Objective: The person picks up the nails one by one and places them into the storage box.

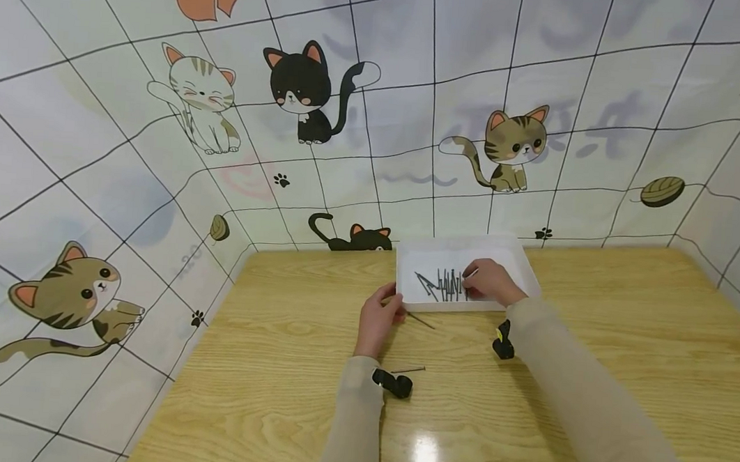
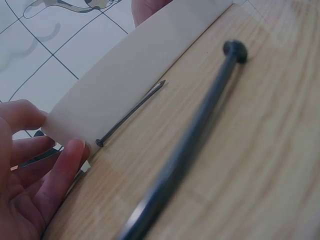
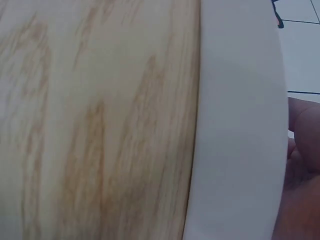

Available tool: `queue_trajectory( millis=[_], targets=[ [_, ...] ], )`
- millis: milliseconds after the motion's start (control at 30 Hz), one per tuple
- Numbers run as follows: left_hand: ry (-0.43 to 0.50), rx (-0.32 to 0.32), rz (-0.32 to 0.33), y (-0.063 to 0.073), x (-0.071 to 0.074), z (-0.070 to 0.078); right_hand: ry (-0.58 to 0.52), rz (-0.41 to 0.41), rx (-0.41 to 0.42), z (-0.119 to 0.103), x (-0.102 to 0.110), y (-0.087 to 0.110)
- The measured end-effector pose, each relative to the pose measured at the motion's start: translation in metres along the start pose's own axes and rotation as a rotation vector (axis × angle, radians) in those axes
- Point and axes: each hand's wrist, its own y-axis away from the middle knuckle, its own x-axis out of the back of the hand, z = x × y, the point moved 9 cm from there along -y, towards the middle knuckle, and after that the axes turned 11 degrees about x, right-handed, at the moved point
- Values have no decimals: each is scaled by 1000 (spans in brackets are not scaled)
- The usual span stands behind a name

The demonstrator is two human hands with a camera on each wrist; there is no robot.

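A shallow white tray stands against the back wall, with several dark nails lying side by side in it. At its front left corner my left hand grips the tray, thumb low on the wall in the left wrist view. My right hand reaches over the front wall, fingertips pinching a nail at the right end of the row. In the right wrist view the tray wall hides those fingertips. One loose nail lies along the tray's front wall; another nail lies closer to my left wrist.
Wood-grain table spreads around the tray. Behind it rises a white wall covering with black grid lines and printed cats. Black wrist cameras sit on the left sleeve and the right sleeve.
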Motion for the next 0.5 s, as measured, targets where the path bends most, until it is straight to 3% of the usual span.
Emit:
queue_trajectory(
  millis=[300, 500],
  targets=[
    [30, 22, -46, 2, -1, 3, 118, 57, 5, -6, 3, 0],
    [24, 11, -51, 20, 0, 23, 161, 67, -17, -5, 3, 0]
  ],
)
